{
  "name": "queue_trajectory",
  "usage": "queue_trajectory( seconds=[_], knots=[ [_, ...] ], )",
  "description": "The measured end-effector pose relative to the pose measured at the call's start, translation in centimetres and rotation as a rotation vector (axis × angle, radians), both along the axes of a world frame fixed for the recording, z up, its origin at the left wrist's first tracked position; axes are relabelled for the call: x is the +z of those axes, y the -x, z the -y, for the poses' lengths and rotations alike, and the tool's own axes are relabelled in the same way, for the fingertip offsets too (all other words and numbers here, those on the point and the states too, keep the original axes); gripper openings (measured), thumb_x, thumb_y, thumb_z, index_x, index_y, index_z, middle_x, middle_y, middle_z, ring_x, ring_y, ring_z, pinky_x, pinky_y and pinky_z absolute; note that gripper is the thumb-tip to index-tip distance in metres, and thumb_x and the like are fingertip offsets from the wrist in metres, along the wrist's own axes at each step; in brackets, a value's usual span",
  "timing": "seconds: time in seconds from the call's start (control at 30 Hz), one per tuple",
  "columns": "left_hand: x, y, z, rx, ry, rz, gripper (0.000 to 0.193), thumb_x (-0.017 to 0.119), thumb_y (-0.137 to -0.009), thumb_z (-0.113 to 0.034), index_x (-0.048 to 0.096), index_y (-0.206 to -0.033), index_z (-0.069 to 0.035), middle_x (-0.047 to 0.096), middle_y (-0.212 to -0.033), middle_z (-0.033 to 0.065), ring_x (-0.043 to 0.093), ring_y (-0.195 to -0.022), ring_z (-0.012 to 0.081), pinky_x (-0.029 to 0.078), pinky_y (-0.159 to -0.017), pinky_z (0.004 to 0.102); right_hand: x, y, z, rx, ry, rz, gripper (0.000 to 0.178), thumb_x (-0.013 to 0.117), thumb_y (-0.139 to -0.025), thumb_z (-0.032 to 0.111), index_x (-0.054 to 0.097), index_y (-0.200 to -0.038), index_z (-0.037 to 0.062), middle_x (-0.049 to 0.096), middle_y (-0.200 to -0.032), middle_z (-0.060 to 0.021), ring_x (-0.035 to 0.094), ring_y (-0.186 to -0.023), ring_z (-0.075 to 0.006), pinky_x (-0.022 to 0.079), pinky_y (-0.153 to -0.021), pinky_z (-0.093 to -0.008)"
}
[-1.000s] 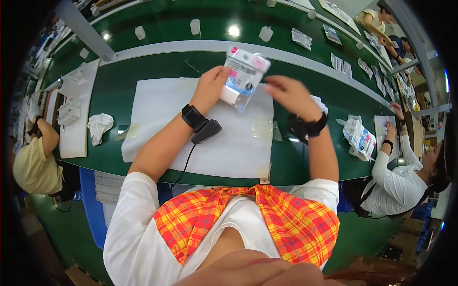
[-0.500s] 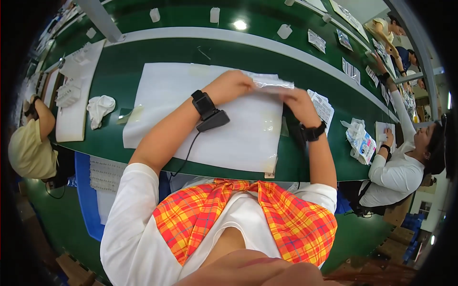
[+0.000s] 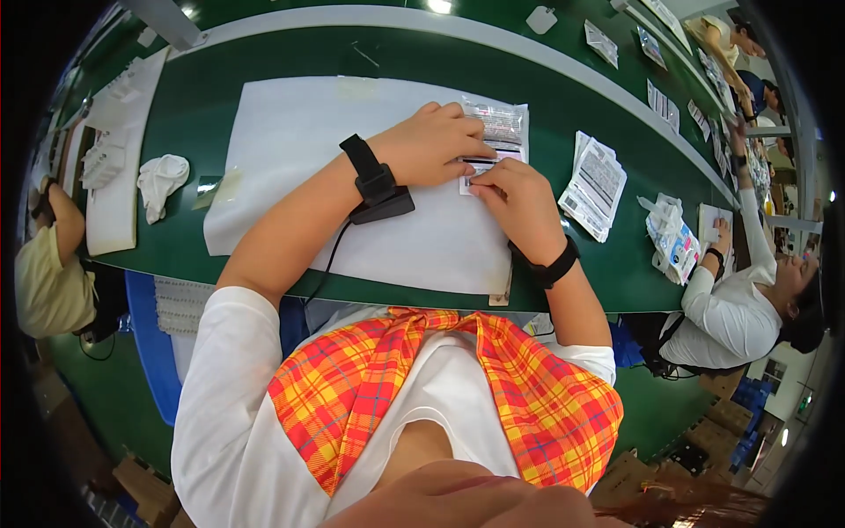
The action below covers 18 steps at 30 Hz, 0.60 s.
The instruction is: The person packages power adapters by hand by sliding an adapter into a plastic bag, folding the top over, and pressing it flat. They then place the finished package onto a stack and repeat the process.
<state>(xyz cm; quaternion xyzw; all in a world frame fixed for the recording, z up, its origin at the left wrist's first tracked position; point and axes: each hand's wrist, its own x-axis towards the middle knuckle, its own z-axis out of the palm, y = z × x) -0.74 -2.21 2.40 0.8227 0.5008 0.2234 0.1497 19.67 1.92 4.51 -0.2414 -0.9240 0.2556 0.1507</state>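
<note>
The packet [image 3: 504, 123] looks glossy plastic, the sheet [image 3: 440, 242] smooth.

Head view: left fisheye of a worn pair, upright. Set above the near side of the white sheet [image 3: 431, 239], facing down over it, close by; field extends past its sides.

**Reporter:** A worker wears a white top [image 3: 231, 422] with short, loose sleeves [image 3: 236, 330] and a plaid cloth [image 3: 339, 383] in red, orange and yellow, crossed by thin blue lines.

**Editor:** And the wrists?

**Reporter:** Left, a black strap [image 3: 359, 157] and boxy black module [image 3: 385, 208] with a thin black cable [image 3: 330, 255]; right, a black band [image 3: 558, 266], its fittings hard to make out.
</note>
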Motion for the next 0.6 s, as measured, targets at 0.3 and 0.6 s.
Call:
queue_trajectory(
  seconds=[0.3, 0.6],
  knots=[
    [0.3, -0.2, -0.1, 0.013, 0.039, -0.05, 0.035, 0.063, -0.083, -0.02, 0.065, -0.118, -0.018, 0.058, -0.104, 0.0026, 0.049, -0.104, 0.0251, 0.035, -0.096, 0.0392, -0.7, 0.1, 0.8, 0.007, -0.165, -0.008, 0.011, 0.067, -0.08, 0.009, 0.068, -0.088, 0.0008, 0.061, -0.082, -0.0115, 0.06, -0.081, -0.03, 0.048, -0.072, -0.0382],
    [-0.1, -0.2, -0.1, 0.023, 0.005, -0.055, 0.036, 0.061, -0.084, -0.019, 0.063, -0.12, -0.019, 0.057, -0.104, 0.0021, 0.048, -0.104, 0.0257, 0.034, -0.097, 0.0392, -0.8, -0.2, 0.9, -0.021, -0.031, -0.05, 0.007, 0.062, -0.082, 0.005, 0.063, -0.089, 0.0031, 0.06, -0.087, -0.0127, 0.058, -0.083, -0.0317, 0.047, -0.074, -0.0382]
  ],
)
